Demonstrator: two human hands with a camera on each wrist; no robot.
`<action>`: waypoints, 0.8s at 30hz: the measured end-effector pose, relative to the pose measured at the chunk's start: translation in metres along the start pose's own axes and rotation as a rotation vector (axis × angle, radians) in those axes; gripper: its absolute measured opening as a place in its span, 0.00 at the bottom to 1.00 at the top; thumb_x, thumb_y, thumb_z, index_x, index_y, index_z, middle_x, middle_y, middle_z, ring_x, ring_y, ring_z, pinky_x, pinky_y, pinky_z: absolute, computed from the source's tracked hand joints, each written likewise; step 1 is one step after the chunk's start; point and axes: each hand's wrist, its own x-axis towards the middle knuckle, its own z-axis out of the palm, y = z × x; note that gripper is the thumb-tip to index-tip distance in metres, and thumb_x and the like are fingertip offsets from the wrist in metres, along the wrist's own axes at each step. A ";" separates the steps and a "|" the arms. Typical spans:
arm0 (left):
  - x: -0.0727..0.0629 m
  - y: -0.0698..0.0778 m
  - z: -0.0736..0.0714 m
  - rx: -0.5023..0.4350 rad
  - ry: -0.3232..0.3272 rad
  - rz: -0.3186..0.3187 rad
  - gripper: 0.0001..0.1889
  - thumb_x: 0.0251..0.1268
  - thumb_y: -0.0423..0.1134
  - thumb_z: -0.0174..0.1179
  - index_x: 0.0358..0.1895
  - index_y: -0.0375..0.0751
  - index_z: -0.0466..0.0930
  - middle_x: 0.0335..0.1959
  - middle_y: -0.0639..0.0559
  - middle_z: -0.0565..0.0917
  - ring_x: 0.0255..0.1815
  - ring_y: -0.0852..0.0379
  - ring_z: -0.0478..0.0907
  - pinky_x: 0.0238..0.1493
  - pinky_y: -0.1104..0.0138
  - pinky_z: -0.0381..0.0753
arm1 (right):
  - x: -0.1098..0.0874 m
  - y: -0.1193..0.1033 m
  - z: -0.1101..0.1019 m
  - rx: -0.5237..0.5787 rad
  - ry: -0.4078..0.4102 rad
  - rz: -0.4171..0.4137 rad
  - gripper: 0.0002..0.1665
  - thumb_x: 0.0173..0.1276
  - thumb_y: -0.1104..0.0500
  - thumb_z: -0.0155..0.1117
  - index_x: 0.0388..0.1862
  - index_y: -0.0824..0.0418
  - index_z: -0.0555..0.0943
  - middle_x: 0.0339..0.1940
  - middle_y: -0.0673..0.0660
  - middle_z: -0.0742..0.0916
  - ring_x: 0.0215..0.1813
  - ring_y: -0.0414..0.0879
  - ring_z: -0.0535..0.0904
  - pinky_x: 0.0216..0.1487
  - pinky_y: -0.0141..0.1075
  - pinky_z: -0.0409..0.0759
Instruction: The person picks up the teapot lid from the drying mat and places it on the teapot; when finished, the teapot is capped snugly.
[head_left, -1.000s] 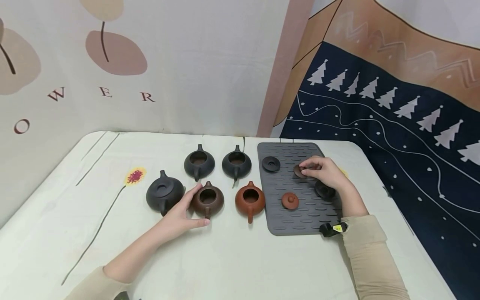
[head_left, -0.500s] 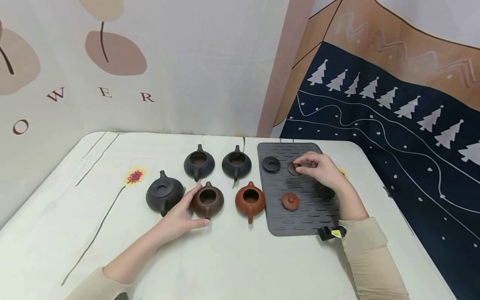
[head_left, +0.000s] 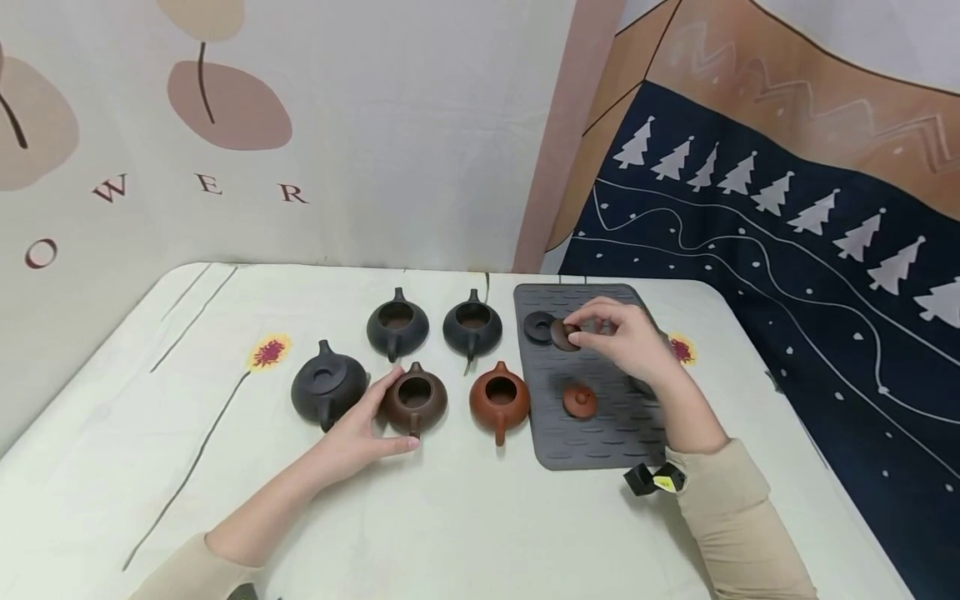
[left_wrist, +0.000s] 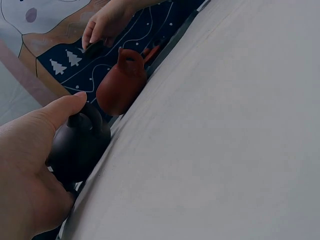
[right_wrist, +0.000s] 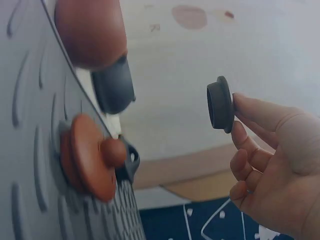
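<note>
My left hand holds the brown teapot from its left side, fingers by the spout and thumb at the handle. That teapot is lidless and stands on the table. Above the grey mat, my right hand pinches the brown lid by its knob; the right wrist view shows it raised and tilted. In the head view it overlaps a black lid lying on the mat. An orange lid lies nearer, knob up. The lidless orange teapot stands right of the brown one.
Two lidless black teapots, one at the left and one at the right, stand behind. A lidded black teapot is close to my left hand. Another dark lid on the mat is mostly hidden under my right arm.
My right hand has carried the brown lid leftward over the mat, towards the black lid. My left hand and the teapots have stayed in place.
</note>
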 end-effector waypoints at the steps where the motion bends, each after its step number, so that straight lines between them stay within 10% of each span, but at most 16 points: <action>1: 0.000 0.000 0.000 0.002 0.001 0.000 0.52 0.52 0.49 0.73 0.76 0.45 0.48 0.76 0.46 0.53 0.74 0.44 0.48 0.69 0.45 0.49 | 0.000 -0.003 0.002 0.010 0.000 -0.004 0.11 0.63 0.65 0.67 0.45 0.64 0.85 0.43 0.57 0.83 0.37 0.50 0.68 0.33 0.41 0.66; 24: 0.000 -0.001 0.000 0.008 0.001 0.016 0.53 0.52 0.50 0.72 0.77 0.45 0.48 0.75 0.47 0.53 0.74 0.46 0.48 0.68 0.46 0.49 | -0.002 -0.040 0.054 0.145 -0.128 -0.129 0.10 0.62 0.63 0.70 0.43 0.57 0.86 0.43 0.50 0.82 0.43 0.51 0.71 0.43 0.49 0.71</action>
